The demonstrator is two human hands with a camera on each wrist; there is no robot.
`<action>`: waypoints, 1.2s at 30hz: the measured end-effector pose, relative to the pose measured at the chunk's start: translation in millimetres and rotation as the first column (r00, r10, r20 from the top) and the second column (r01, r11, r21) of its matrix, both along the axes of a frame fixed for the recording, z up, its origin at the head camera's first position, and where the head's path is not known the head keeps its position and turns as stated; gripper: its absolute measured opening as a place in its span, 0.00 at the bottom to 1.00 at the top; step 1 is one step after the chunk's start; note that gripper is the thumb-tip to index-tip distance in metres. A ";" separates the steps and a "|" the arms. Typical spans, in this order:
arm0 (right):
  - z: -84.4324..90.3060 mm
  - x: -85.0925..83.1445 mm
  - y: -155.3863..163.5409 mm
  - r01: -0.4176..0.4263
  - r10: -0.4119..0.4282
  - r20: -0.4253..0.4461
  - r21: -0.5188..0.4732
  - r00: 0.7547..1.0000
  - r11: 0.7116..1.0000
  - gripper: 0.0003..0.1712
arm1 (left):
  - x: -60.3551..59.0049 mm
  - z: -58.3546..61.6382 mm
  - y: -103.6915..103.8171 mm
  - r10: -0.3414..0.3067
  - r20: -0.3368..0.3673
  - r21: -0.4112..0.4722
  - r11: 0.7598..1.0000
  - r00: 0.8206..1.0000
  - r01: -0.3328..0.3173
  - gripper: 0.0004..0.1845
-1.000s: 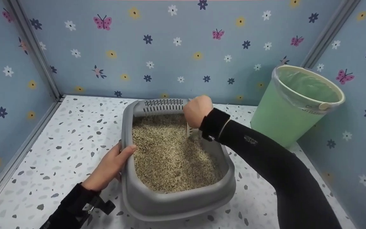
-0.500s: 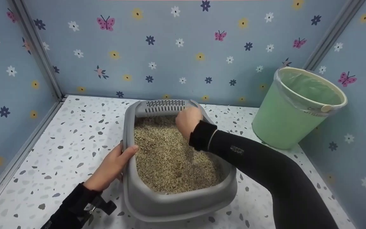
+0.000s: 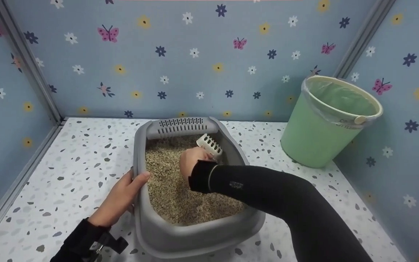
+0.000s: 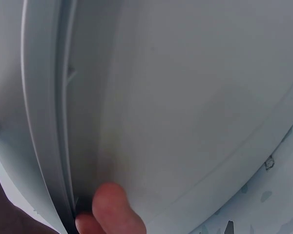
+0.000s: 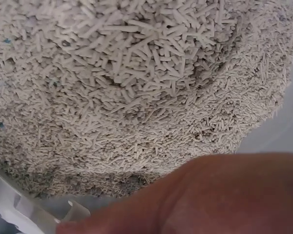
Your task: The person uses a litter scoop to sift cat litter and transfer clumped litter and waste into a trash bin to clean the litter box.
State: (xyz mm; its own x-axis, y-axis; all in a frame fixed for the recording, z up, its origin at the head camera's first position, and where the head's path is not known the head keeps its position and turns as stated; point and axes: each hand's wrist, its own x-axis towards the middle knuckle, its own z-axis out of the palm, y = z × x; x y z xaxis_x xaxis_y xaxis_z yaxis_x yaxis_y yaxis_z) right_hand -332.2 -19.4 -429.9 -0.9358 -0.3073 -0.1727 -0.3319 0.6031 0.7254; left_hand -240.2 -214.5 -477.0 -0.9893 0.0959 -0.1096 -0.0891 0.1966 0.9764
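A grey litter box (image 3: pixel 202 242) holds pale pelleted cat litter (image 3: pixel 164 194). At the box's left side, my left hand (image 3: pixel 120 194) grips the rim, thumb over the top. In the left wrist view, its fingertips (image 4: pixel 112 207) lie against the outer wall under the lip. My right hand (image 3: pixel 192 162) is over the litter in the box, gripping a cream slotted litter scoop (image 3: pixel 210 145). The scoop's slotted head points toward the far right corner; its handle is hidden by the hand. Only part of the scoop (image 5: pixel 19 204) enters the right wrist view, at lower left.
A green bin (image 3: pixel 313 134) with a clear liner stands to the right of the box, near the corner. The speckled white surface (image 3: pixel 67 171) runs under everything. Flower-patterned blue panels (image 3: pixel 180 65) enclose the back and both sides.
My right hand has moved left and nearer from the box's far right corner, and the scoop's slotted head has come into clear view. The left hand keeps its hold on the rim.
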 end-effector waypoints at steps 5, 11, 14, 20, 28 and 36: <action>-13.3 -1.5 -7.0 0.038 -0.038 -0.040 0.021 0.999 0.999 0.21 | 0.6 -3.4 0.5 -0.004 0.003 0.016 1.000 1.000 0.004 0.39; -30.4 1.2 -2.5 -0.010 0.032 -0.171 0.129 0.985 0.992 0.23 | 0.3 -3.7 0.1 -0.005 0.018 0.019 1.000 1.000 0.005 0.40; -35.6 -1.2 -0.8 -0.006 0.042 -0.187 0.191 0.982 0.982 0.26 | 0.4 -3.5 -0.1 0.002 0.027 0.004 1.000 1.000 -0.002 0.40; -45.2 -20.3 2.0 0.077 -0.046 -0.201 0.151 0.978 0.986 0.35 | 1.3 -8.0 1.3 -0.006 0.019 0.005 1.000 1.000 0.006 0.39; -48.9 -36.3 3.4 -0.024 0.025 -0.046 0.025 0.999 0.999 0.30 | 4.5 -7.9 1.0 -0.010 0.015 0.019 1.000 1.000 0.010 0.34; -30.1 -0.1 14.1 -0.270 0.268 0.081 0.011 0.960 0.963 0.21 | 5.6 -9.8 2.9 -0.007 0.029 0.013 1.000 1.000 0.007 0.36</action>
